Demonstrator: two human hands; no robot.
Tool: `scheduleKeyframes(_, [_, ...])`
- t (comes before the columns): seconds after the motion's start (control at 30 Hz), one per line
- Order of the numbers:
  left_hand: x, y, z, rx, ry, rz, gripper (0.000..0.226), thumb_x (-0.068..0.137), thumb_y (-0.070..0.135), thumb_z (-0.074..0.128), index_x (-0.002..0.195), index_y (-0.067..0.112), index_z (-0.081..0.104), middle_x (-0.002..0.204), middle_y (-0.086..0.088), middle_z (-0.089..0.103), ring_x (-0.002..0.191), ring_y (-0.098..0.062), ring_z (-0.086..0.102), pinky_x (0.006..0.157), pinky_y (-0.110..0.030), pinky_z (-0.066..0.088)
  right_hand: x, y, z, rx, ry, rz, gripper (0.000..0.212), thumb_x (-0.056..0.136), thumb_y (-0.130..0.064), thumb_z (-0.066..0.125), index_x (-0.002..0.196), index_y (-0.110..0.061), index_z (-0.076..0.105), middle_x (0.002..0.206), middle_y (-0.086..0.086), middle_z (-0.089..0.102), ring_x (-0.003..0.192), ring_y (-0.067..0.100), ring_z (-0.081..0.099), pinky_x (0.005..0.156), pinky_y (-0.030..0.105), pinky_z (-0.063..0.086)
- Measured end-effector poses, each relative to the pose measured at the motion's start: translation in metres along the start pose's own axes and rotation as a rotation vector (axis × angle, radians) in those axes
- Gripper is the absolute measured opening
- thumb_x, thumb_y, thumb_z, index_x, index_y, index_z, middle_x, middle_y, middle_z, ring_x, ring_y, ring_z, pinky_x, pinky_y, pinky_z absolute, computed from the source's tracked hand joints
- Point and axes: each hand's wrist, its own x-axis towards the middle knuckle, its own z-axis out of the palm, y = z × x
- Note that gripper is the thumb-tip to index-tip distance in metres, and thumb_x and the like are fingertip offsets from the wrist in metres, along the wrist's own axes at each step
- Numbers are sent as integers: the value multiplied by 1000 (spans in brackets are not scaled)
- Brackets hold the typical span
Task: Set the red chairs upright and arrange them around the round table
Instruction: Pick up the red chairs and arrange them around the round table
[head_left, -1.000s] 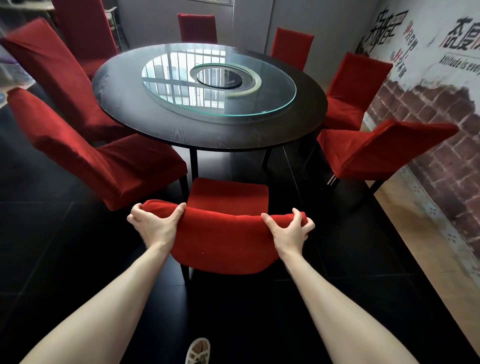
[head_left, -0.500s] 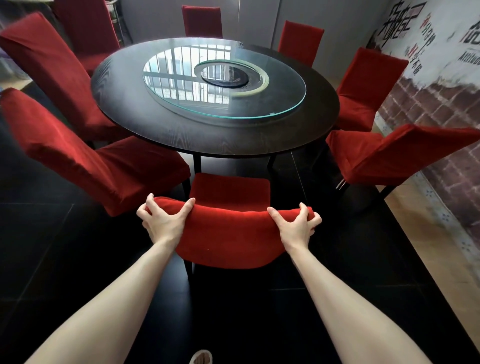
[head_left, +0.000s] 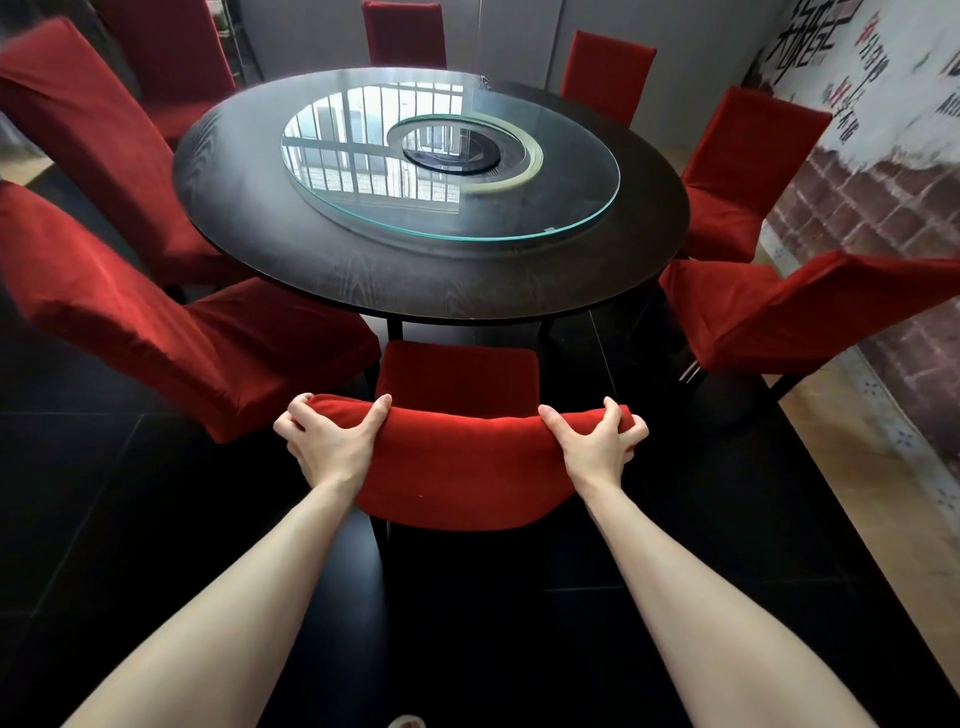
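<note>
Near chair (head_left: 462, 467) stands upright at near side of bench (head_left: 415, 283), seat front near the rim. Left hand (head_left: 327, 441) & right hand (head_left: 597, 447) each clamped on a top corner of its backrest, thumbs inward. Other chairs (head_left: 156, 338), 7 in view, all upright round the bench: 3 left, 1 far, 3 right. Task looks approx. done. Prob. left: push this one in, square it, let go. Near-right chair (head_left: 805, 312) sits angled; may need a nudge.

Left chair (head_left: 156, 332) crowds held chair (head_left: 457, 467); right chair (head_left: 779, 317) apart; table (head_left: 467, 296) ahead.
</note>
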Motion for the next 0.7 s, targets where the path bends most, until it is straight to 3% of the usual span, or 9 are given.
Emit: scheduleKeyframes(0.7, [24, 22, 34, 44, 50, -33, 87, 63, 59, 82, 121, 10, 38, 128, -14, 39, 113, -40, 52, 95, -46, 42, 56, -17, 11, -54, 19, 4, 96, 75, -59, 75, 148, -15, 30, 150, 9, 6, 131, 40, 28, 93, 45, 45])
